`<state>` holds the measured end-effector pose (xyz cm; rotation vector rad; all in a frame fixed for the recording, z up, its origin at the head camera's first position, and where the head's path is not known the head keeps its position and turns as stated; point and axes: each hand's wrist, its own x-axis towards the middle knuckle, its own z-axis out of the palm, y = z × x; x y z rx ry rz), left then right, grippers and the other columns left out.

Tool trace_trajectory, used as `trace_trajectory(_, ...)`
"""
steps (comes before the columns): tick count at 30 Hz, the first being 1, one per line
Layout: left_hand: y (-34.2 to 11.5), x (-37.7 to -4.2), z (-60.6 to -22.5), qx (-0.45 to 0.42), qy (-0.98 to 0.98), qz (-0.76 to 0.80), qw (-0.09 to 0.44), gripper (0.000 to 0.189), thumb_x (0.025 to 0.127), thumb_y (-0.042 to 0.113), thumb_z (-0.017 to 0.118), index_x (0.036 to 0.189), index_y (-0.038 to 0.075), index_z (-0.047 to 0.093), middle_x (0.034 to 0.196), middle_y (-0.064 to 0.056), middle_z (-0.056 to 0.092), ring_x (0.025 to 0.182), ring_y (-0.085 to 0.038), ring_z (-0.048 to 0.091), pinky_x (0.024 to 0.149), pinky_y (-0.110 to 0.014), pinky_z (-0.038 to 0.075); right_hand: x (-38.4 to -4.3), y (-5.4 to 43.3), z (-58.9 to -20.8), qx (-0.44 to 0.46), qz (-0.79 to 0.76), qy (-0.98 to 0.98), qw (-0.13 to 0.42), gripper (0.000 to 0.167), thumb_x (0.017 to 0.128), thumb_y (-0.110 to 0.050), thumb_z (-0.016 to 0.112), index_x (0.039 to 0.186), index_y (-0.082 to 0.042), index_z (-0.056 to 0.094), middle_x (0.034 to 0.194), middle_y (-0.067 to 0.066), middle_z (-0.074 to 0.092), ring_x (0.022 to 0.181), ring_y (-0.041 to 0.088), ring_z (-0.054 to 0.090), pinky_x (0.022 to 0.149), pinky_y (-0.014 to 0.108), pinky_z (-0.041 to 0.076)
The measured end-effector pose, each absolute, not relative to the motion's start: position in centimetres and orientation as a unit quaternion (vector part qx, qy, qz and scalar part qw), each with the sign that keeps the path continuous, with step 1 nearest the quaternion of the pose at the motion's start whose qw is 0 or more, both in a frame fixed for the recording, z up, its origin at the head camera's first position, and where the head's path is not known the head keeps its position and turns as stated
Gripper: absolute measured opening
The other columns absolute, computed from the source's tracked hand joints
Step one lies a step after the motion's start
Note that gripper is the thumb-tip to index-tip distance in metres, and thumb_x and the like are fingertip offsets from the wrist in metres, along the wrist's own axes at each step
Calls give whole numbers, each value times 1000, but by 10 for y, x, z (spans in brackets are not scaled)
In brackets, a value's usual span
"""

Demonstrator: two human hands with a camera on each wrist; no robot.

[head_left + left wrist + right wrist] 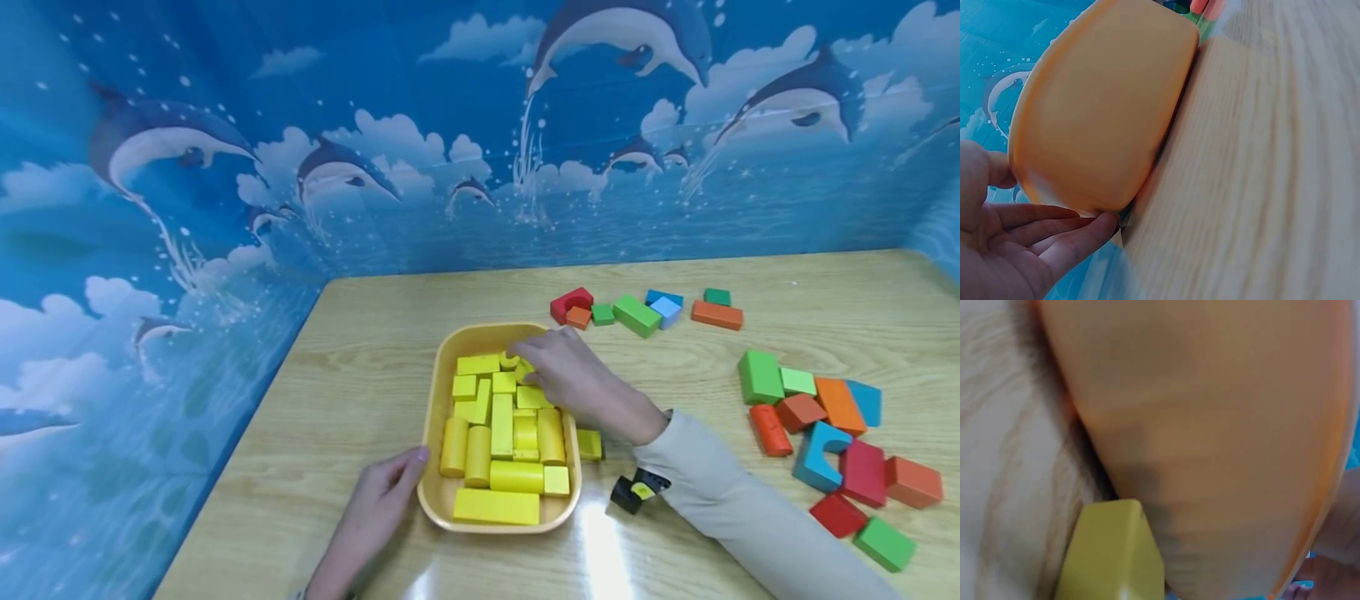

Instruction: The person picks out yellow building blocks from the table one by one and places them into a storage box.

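An orange-yellow plastic tray [427, 417] full of yellow wooden blocks stands on the table. My left hand [378, 504] holds its near left side, the thumb up at the rim; in the left wrist view the fingers [1079, 244] lie along the lower edge of the tray's outer wall. Over the tray's far right corner, my right hand [566, 371] reaches in and pinches a small yellow block [523, 367] between thumb and fingers, partly covered by the hand. One more yellow block [589, 444] lies on the table against the tray's right side, under my right forearm.
At the back lie red, green, blue and orange blocks, among them a green block [636, 315]. A larger group spreads to the right, with a blue arch block [820, 458] and a red cylinder [770, 430]. A dolphin-print curtain [450, 225] borders the table.
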<state>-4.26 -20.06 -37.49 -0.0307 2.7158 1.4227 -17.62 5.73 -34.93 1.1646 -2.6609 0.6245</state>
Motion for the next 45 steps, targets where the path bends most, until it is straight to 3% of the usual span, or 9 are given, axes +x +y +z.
trace_trajectory(6,-201,-43,-376,-10,886,462,33,45,102,33,47,125,-3,60,130,-21,57,124,-37,52,105,-51,41,-174,53,-351,364,178,-912,64,41,80,-8,79,118,-8,65,106,5,71,94,20,65,76,35,37)
trace_trajectory(10,-201,-43,-377,-4,886,462,32,44,102,33,48,125,-3,60,129,-22,58,124,-37,52,104,-51,42,-173,52,-351,352,165,-918,76,28,82,1,73,109,-7,69,100,5,72,93,21,66,77,36,41)
trace_trajectory(16,-202,-44,-377,-8,884,466,31,43,102,32,48,124,-3,61,129,-21,59,123,-36,53,104,-51,42,-173,48,-353,367,170,-910,95,16,84,1,72,99,-5,73,91,7,73,82,22,68,76,36,52)
trace_trajectory(18,-203,-44,-378,-1,886,463,25,41,102,31,49,123,-2,62,128,-21,59,122,-36,54,103,-51,43,-173,48,-353,363,155,-913,101,19,83,-5,75,102,-5,72,95,9,71,87,25,65,81,40,53)
trace_trajectory(21,-203,-43,-379,10,888,460,15,38,102,28,49,121,-1,64,126,-21,60,121,-37,55,102,-51,44,-171,49,-353,340,113,-927,112,27,80,3,73,106,-6,70,95,10,70,101,31,57,97,51,41)
trace_trajectory(26,-203,-45,-379,2,887,461,20,40,102,30,48,122,-1,63,127,-21,60,122,-36,54,103,-51,44,-168,47,-350,304,70,-948,70,38,77,11,64,110,-7,68,81,6,68,103,31,52,100,64,24)
trace_trajectory(32,-203,-44,-377,3,886,462,23,41,102,32,47,123,-1,62,128,-21,59,122,-37,54,103,-51,43,-167,41,-350,295,124,-947,-18,55,76,16,59,125,-8,62,94,9,69,101,32,55,103,68,22)
trace_trajectory(41,-203,-45,-376,-2,886,463,27,43,102,33,47,123,-1,62,127,-21,60,122,-36,54,104,-51,43,-167,42,-353,286,157,-945,-20,47,76,16,59,121,0,62,100,13,67,104,33,56,104,65,26)
trace_trajectory(45,-202,-45,-376,-7,884,465,34,45,102,35,47,124,-2,61,128,-21,59,123,-37,53,104,-51,43,-167,43,-355,281,160,-946,-7,38,77,14,60,114,2,63,93,11,66,100,33,58,102,65,29)
